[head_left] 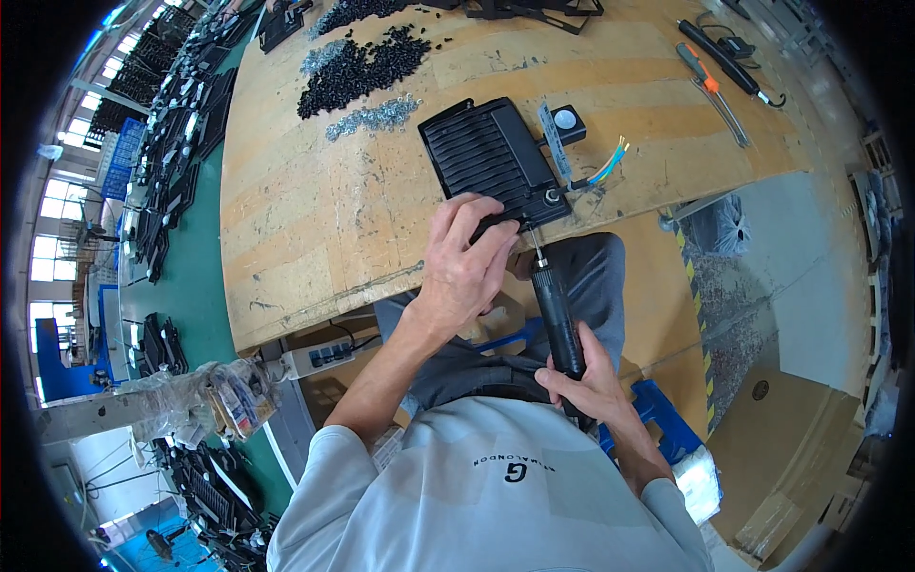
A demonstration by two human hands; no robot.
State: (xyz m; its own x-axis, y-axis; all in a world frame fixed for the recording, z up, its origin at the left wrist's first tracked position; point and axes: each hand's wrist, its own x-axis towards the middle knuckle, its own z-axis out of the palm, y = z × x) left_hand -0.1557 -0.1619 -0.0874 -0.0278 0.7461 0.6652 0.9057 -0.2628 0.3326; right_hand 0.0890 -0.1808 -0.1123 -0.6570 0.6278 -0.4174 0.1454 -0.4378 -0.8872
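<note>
A black finned floodlight (481,153) lies tilted on the table near its front edge. A small box with a round white sensor (565,118) and a bundle of coloured wires (611,164) stick out on its right side. My left hand (464,262) is closed on the floodlight's near edge, fingers curled over it. A black electric screwdriver (556,310) is gripped in my right hand (593,379). Its bit points away from me and reaches the floodlight's near edge beside my left fingertips. Whatever lies under those fingertips is hidden.
Piles of black screws (367,71) and silver screws (375,116) lie on the far left of the wooden table (315,224). An orange-handled screwdriver (701,69) and another black electric screwdriver (729,63) rest at the far right. A cardboard box (777,453) stands on the floor.
</note>
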